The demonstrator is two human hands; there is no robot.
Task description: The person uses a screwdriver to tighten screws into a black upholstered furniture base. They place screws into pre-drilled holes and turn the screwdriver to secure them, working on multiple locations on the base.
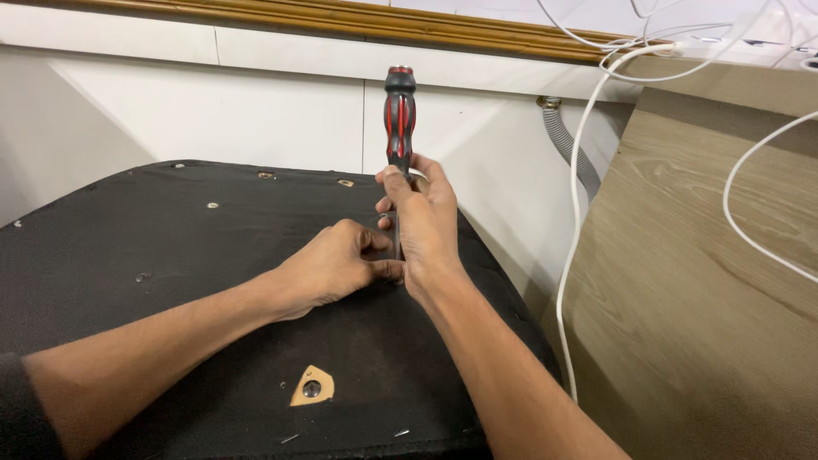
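A screwdriver (pixel 399 115) with a black and red handle stands upright over a black fabric-covered panel (pixel 170 255). My right hand (pixel 426 226) is wrapped around its shaft just below the handle. My left hand (pixel 332 264) rests on the fabric beside the tip, with its fingers pinched at the spot where the shaft meets the panel. The tip itself is hidden behind my hands.
A torn patch in the fabric shows wood and a metal screw hole (pixel 312 388). Small staples dot the panel's edge (pixel 211 205). A wooden board (pixel 699 273) leans at the right, with white cables (pixel 579 170) and a grey ribbed hose (pixel 571 145) near the white wall.
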